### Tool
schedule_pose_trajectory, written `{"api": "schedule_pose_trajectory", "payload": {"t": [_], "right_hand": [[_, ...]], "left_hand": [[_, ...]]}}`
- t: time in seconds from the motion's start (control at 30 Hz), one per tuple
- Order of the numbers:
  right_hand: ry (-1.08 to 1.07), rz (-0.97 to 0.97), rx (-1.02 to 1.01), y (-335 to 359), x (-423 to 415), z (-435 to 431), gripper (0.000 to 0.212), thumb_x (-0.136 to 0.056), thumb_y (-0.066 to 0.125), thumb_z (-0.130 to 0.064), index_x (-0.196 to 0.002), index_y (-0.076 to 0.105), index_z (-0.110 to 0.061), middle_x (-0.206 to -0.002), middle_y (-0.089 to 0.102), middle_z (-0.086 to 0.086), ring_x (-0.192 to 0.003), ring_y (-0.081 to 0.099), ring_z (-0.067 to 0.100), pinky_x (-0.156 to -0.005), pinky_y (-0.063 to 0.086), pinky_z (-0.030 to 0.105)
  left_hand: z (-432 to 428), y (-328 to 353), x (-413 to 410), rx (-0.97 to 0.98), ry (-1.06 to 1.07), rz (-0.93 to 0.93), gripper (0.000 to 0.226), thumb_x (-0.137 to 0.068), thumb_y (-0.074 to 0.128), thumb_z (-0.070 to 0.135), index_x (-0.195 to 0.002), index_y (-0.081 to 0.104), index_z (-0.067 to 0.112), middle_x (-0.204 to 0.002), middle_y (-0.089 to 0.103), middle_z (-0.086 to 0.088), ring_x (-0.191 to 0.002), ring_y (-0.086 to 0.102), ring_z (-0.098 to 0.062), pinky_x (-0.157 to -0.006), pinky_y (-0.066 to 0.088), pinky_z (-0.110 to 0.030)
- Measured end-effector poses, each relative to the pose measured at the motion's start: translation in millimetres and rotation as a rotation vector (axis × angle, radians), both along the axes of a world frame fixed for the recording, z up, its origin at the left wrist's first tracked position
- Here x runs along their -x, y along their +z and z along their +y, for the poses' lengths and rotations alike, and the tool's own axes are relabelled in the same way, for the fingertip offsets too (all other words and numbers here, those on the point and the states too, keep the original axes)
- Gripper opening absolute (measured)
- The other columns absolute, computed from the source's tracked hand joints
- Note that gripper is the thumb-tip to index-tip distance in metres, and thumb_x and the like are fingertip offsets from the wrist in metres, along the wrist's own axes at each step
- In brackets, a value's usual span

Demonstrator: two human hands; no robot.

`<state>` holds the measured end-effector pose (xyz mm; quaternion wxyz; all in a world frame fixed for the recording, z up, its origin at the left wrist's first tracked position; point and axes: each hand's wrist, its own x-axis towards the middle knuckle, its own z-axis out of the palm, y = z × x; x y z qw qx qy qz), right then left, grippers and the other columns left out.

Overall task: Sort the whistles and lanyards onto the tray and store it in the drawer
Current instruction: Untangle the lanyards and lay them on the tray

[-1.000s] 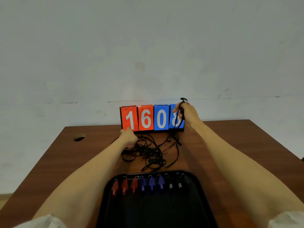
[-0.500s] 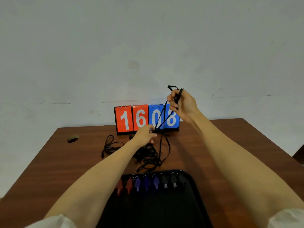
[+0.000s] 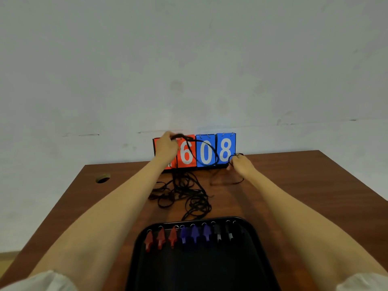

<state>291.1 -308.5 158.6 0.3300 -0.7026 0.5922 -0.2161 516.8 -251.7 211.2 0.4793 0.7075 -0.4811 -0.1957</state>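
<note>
Your fingers pinch one black lanyard [image 3: 206, 153] at both ends: your left hand [image 3: 167, 147] holds it raised before the flip scoreboard [image 3: 225, 151], your right hand [image 3: 241, 166] closes on it low at the scoreboard's right end. The lanyard pile [image 3: 184, 194] lies just before the scoreboard; nearer you, whistles [image 3: 194, 236] line the black tray [image 3: 255, 244].

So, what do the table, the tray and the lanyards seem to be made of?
Table: wood or wood-look laminate, reddish-brown with a soft sheen. Tray: probably plastic, black with a smooth rounded rim. Lanyards: thin black cord, likely woven fabric, since they lie limp in loose loops.
</note>
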Motion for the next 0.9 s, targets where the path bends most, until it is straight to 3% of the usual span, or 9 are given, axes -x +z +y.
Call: {"api": "schedule_pose_trajectory", "payload": {"t": [0.13,0.2,0.3,0.4,0.47,0.57,0.67,0.83,0.9], "right_hand": [[0.006,-0.379,-0.101,29,-9,13,0.018,-0.089,0.036,-0.008,-0.075,0.048,-0.006,-0.089,0.064,0.008,-0.06,0.039,0.02,-0.052,0.034,0.028],[0.078,-0.407,-0.066,46,-16,19,0.023,-0.089,0.037,-0.008,-0.068,0.045,-0.007,-0.091,0.067,0.011,-0.05,0.037,0.017,-0.053,0.039,0.029],[0.207,-0.288,0.022,67,-22,24,0.025,-0.093,0.039,-0.013,-0.078,0.057,-0.008,-0.097,0.068,0.009,-0.062,0.053,0.018,-0.067,0.051,0.032],[0.374,0.033,0.14,85,-20,33,0.02,-0.097,0.037,-0.012,-0.104,0.057,-0.011,-0.089,0.064,-0.002,-0.073,0.059,0.013,-0.065,0.048,0.02],[0.387,0.14,0.24,97,-19,40,0.024,-0.098,0.034,-0.009,-0.107,0.056,-0.012,-0.083,0.06,-0.001,-0.068,0.055,0.016,-0.056,0.041,0.018],[0.32,0.079,0.291,111,-13,47,0.028,-0.1,0.033,-0.01,-0.119,0.053,-0.01,-0.089,0.064,0.007,-0.065,0.059,0.014,-0.064,0.051,0.026],[0.36,0.033,0.273,125,-3,59,0.018,-0.098,0.044,-0.014,-0.115,0.051,-0.012,-0.085,0.068,0.006,-0.064,0.063,0.013,-0.072,0.054,0.033],[0.362,-0.15,0.333,160,-1,82,0.02,-0.099,0.044,-0.016,-0.1,0.061,-0.005,-0.087,0.069,0.008,-0.062,0.065,0.008,-0.065,0.055,0.021],[0.375,-0.264,0.294,174,-6,95,0.027,-0.102,0.036,-0.016,-0.101,0.061,-0.005,-0.083,0.068,0.007,-0.061,0.063,0.008,-0.062,0.057,0.02]], "left_hand": [[9,-39,3,-0.556,-0.225,-0.411,0.067,-0.083,0.063,0.005,-0.141,0.031,0.01,-0.139,0.04,-0.016,-0.117,0.052,-0.031,-0.092,0.049,-0.035],[14,-43,15,-0.517,-0.264,-0.389,0.077,-0.083,0.067,0.01,-0.147,0.023,0.01,-0.151,0.024,-0.015,-0.129,0.042,-0.031,-0.1,0.042,-0.034],[20,-34,35,-0.37,-0.434,-0.102,0.088,-0.079,0.074,0.018,-0.149,0.02,0.017,-0.155,0.021,-0.007,-0.138,0.032,-0.027,-0.111,0.035,-0.04],[32,-16,58,-0.281,-0.614,0.192,0.082,-0.079,0.075,0.022,-0.145,0.026,0.027,-0.136,0.05,0.0,-0.12,0.049,-0.017,-0.103,0.038,-0.034],[37,-8,66,-0.222,-0.613,0.28,0.053,-0.084,0.07,0.023,-0.127,0.04,0.028,-0.104,0.066,0.001,-0.089,0.059,-0.014,-0.088,0.044,-0.032],[43,-1,64,-0.099,-0.454,0.209,0.004,-0.091,0.06,0.018,-0.09,0.059,0.015,-0.077,0.06,-0.001,-0.062,0.052,-0.01,-0.067,0.047,-0.023],[50,5,51,-0.023,-0.274,0.171,0.016,-0.091,0.059,0.017,-0.079,0.061,0.006,-0.069,0.055,-0.002,-0.058,0.048,-0.013,-0.063,0.045,-0.026],[67,25,30,-0.095,-0.196,-0.07,0.02,-0.091,0.06,0.026,-0.082,0.06,0.007,-0.08,0.062,-0.012,-0.07,0.056,-0.019,-0.073,0.053,-0.035],[78,34,25,-0.153,-0.203,-0.206,0.022,-0.09,0.061,0.023,-0.073,0.056,0.01,-0.068,0.054,-0.005,-0.06,0.048,-0.013,-0.058,0.044,-0.023]]}}
